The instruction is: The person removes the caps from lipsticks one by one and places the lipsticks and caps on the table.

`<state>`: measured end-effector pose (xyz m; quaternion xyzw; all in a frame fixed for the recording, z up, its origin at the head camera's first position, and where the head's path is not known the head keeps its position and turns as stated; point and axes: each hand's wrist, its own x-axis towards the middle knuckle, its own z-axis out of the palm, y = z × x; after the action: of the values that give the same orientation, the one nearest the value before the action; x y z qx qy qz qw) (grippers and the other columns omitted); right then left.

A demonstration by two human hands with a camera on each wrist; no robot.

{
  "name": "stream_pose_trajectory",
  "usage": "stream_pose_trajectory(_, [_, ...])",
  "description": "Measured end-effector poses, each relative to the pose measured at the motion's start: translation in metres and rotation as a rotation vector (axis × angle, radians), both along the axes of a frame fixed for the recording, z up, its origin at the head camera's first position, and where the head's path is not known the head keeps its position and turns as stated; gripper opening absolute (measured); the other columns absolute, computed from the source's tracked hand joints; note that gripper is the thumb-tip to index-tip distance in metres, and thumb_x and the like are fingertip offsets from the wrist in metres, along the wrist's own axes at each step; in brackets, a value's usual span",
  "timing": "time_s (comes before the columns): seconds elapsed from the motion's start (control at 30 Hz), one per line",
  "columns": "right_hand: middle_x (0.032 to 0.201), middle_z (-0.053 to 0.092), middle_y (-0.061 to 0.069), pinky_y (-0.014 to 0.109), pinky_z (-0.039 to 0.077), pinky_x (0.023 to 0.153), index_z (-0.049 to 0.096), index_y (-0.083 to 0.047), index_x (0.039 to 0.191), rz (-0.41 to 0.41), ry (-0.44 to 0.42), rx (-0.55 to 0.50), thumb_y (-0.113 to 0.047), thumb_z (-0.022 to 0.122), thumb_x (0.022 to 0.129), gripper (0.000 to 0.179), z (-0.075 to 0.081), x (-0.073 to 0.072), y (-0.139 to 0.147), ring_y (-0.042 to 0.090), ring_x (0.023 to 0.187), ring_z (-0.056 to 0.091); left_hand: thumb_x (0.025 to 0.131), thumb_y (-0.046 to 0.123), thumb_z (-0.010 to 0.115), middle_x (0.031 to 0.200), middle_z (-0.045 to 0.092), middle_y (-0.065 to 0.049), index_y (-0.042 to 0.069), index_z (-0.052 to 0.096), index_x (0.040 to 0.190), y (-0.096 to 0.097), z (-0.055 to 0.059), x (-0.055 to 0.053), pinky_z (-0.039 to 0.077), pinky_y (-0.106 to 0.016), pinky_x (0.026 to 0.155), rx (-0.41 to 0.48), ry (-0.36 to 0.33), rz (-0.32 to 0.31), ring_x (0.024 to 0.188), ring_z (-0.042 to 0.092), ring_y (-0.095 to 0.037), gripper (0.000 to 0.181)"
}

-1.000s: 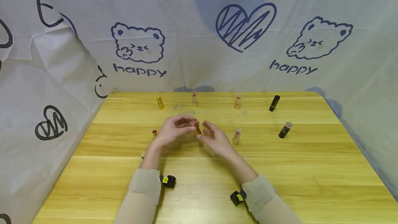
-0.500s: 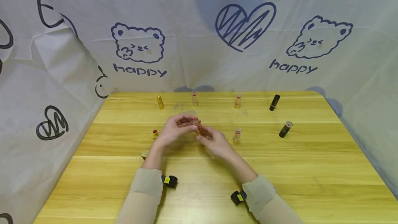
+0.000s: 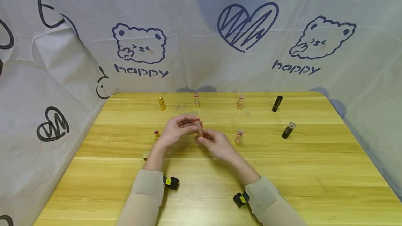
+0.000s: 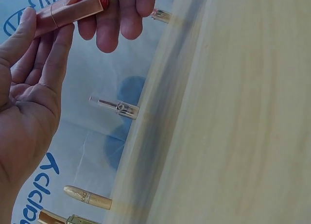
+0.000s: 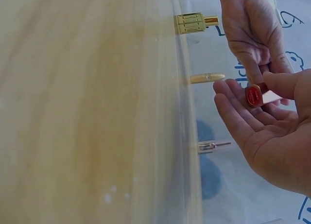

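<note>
In the head view both hands meet over the middle of the table around a rose-gold lipstick tube (image 3: 199,129). My left hand (image 3: 176,130) pinches its upper end between thumb and fingers. The lower end is held by my right hand (image 3: 221,145), its thumb pressed along the tube. A seam rings the tube (image 4: 68,16) in the left wrist view. The right wrist view shows a red label (image 5: 253,95) on its base, beside the right thumb. Nearest the left hand stands a gold lipstick (image 3: 156,135) with its red tip showing.
Along the back stand a gold bullet-shaped tube (image 3: 161,103), two clear-capped lipsticks (image 3: 196,101) and a black tube (image 3: 277,104). Right of the hands are another clear-capped lipstick (image 3: 239,137) and a dark tube (image 3: 288,131). A gold piece (image 3: 146,155) is partly behind the left forearm.
My right hand's spread fingers have closed in on the lower end of the lipstick tube. The tube has turned slightly more upright; the left hand keeps its pinch in nearly the same place.
</note>
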<state>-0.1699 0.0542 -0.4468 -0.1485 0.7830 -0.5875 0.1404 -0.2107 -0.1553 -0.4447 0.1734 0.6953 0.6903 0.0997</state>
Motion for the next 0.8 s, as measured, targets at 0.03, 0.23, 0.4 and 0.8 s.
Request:
stream_pose_trajectory(0.03, [0.127,0.072,0.018,0.042,0.056,0.103,0.06,0.005,0.139,0.005,-0.003,-0.005,-0.018,0.059,0.108,0.039,-0.0004,-0.0002,-0.0001,0.029,0.117,0.07,0.098,0.0,0.069,0.125,0.071,-0.018,-0.008,0.064,0.129,-0.0005,0.0001,0.0004,0.059,-0.031,0.097,0.002,-0.001,0.002,0.108,0.072,-0.017,0.032])
stream_pose_trajectory(0.23, [0.125,0.072,0.019,0.043,0.056,0.102,0.061,0.006,0.136,0.012,-0.014,-0.002,-0.016,0.058,0.108,0.036,-0.0008,-0.0007,-0.001,0.03,0.116,0.07,0.099,0.0,0.068,0.123,0.072,-0.017,-0.009,0.063,0.13,-0.0017,0.0014,0.0014,0.059,-0.032,0.096,0.015,-0.002,-0.006,0.106,0.072,-0.016,0.032])
stream_pose_trajectory(0.4, [0.123,0.073,0.018,0.043,0.057,0.101,0.062,0.006,0.133,0.008,-0.013,0.012,-0.015,0.059,0.108,0.033,0.0022,-0.0002,-0.0016,0.031,0.115,0.071,0.099,0.0,0.069,0.122,0.072,-0.015,-0.009,0.063,0.13,-0.0016,0.0027,0.0015,0.059,-0.034,0.097,0.029,-0.012,-0.014,0.106,0.072,-0.018,0.033])
stream_pose_trajectory(0.8, [0.121,0.074,0.017,0.044,0.059,0.098,0.062,0.006,0.133,0.017,0.02,0.029,-0.015,0.059,0.107,0.034,0.005,0.0,0.0004,0.032,0.112,0.072,0.099,-0.001,0.068,0.122,0.073,-0.015,-0.008,0.063,0.13,-0.0017,0.004,0.0021,0.058,-0.035,0.099,0.068,-0.011,-0.028,0.109,0.072,-0.021,0.032])
